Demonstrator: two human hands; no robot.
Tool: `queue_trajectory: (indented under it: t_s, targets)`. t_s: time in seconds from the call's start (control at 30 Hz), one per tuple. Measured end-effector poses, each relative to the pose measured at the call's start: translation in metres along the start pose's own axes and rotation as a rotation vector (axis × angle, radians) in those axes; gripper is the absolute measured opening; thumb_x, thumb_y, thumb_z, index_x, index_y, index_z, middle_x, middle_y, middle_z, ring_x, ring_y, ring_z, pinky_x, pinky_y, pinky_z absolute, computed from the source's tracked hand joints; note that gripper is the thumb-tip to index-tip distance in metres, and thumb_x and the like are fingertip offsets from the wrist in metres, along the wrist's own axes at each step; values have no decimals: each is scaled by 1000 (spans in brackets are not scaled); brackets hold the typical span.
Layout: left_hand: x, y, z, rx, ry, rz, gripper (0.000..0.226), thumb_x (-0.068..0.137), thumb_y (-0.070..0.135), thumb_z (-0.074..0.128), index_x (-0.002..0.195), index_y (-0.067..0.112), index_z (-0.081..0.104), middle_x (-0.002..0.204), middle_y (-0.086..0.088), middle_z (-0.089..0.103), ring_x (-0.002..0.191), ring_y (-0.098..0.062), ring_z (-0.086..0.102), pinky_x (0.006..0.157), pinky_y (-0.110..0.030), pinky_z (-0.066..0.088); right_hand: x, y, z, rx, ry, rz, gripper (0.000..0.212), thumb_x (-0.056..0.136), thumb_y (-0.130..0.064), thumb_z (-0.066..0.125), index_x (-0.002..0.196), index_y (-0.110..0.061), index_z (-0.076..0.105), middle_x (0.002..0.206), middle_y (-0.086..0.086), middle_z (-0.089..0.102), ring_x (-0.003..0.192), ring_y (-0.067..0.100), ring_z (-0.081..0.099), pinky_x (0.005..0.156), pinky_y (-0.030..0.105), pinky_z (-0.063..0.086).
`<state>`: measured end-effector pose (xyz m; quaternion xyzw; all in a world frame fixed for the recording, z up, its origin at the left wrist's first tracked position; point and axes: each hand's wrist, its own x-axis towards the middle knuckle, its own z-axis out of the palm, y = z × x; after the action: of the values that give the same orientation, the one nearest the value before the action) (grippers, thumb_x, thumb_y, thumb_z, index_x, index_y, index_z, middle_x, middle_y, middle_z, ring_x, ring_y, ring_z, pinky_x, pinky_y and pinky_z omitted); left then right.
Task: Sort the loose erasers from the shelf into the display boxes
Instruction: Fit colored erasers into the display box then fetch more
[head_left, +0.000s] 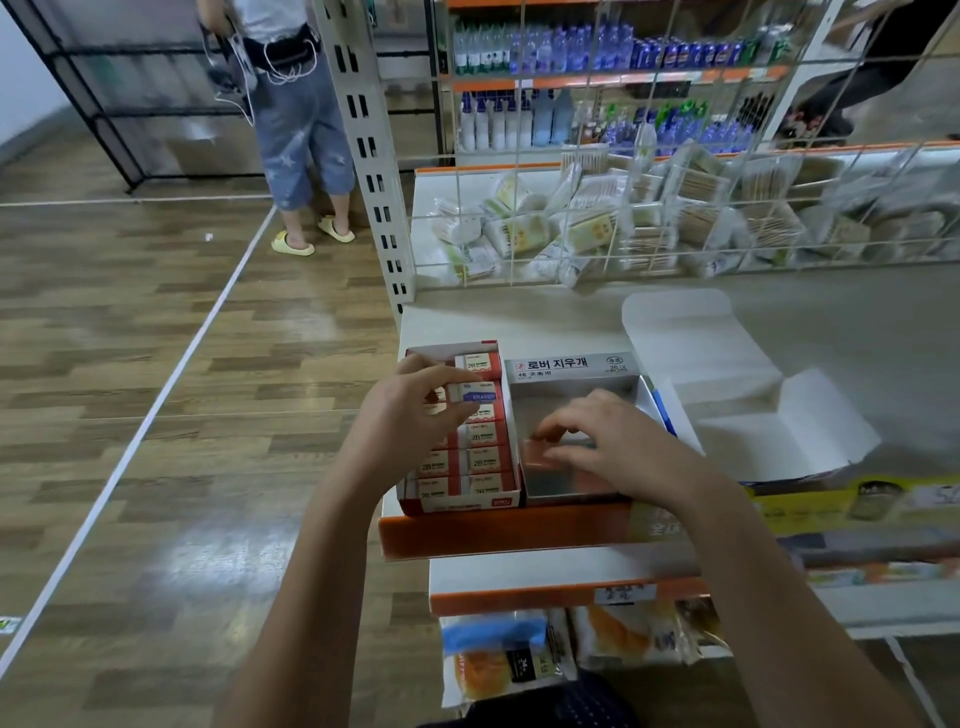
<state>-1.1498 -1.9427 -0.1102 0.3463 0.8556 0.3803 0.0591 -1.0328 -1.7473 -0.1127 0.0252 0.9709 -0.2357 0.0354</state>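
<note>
Red box (460, 499) is almost full; the left hand (410, 415) pinches an eraser (475, 393): press it flat into its row. The right hand (602, 447), fingers curled, holds a pink eraser (537, 453) in the grey box (571, 366); set it against the wall.

My right hand (602, 447) covers most of the reddish erasers (535, 452) in the grey display box (571, 371), so their count and print cannot be determined.
</note>
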Motion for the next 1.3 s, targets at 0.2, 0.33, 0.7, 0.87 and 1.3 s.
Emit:
queue_trajectory:
  t_s: [0.2, 0.33, 0.7, 0.87, 1.3]
  targets:
    - [-1, 1, -5, 88, 43, 30, 31, 83, 27, 67, 114, 23, 66, 106, 12, 53, 86, 0, 52, 70, -14, 44, 4, -4, 5, -2, 68, 24, 18, 88, -28, 60, 105, -32, 65, 92, -17, 59, 90, 2, 39, 74, 22, 29]
    - [-1, 0, -10, 144, 82, 26, 29, 82, 26, 69, 110, 25, 66, 102, 12, 55, 87, -4, 48, 67, -11, 34, 4, -3, 7, 49, 63, 43, 14, 86, -25, 63, 97, -33, 63, 89, -15, 58, 90, 2, 40, 75, 22, 33]
    - [9, 17, -3, 176, 69, 111, 21, 82, 27, 69, 102, 27, 65, 90, 23, 53, 86, -6, 50, 68, -11, 32, 3, -4, 1, -51, 77, -4, 16, 90, -33, 56, 104, -30, 64, 105, -9, 55, 102, 8, 40, 82, 23, 30]
    - [27, 46, 7, 125, -23, 179, 20, 80, 26, 67, 98, 34, 61, 89, 23, 56, 82, -5, 49, 73, -14, 37, -22, 0, -39, 45, 286, 49, 14, 89, -30, 59, 100, -24, 65, 94, -13, 59, 90, 1, 45, 75, 11, 32]
    - [44, 169, 100, 60, -306, 322, 16, 83, 26, 66, 99, 23, 64, 87, 10, 65, 83, -11, 54, 68, -23, 38, -103, 120, -97, -4, 571, 521, 23, 84, -24, 66, 105, -16, 64, 88, -2, 61, 76, 15, 55, 70, 25, 37]
